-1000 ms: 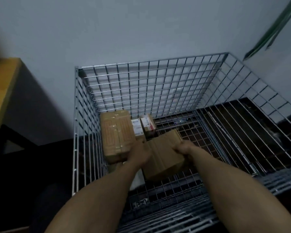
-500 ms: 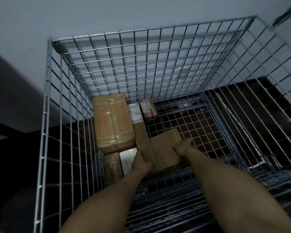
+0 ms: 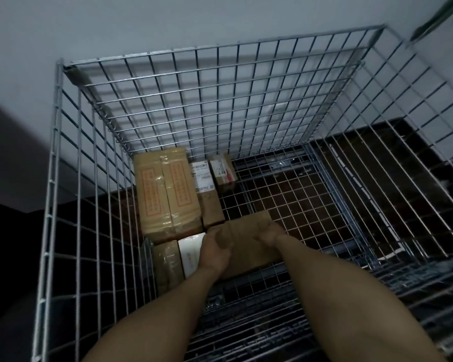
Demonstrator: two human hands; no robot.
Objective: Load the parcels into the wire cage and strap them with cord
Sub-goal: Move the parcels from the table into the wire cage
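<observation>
Both my arms reach down into the wire cage (image 3: pixel 220 82). A plain brown cardboard parcel (image 3: pixel 249 231) sits low near the cage floor, and my left hand (image 3: pixel 215 250) grips its left edge while my right hand (image 3: pixel 268 235) grips its right side. Just left of it lie a large taped carton with orange print (image 3: pixel 166 194), a narrow labelled parcel (image 3: pixel 207 194), a small labelled box (image 3: pixel 222 173), a white parcel (image 3: pixel 190 252) and a wrapped brown parcel (image 3: pixel 166 259). No cord is in view.
The cage stands against a pale wall (image 3: pixel 168 19). Its mesh floor (image 3: pixel 293 205) is bare on the right half, with dark flooring showing through. A green leaf (image 3: pixel 445 14) hangs at the top right corner.
Both hands have lowered the brown parcel deeper into the cage, down next to the parcels on the left. My view has moved closer over the cage.
</observation>
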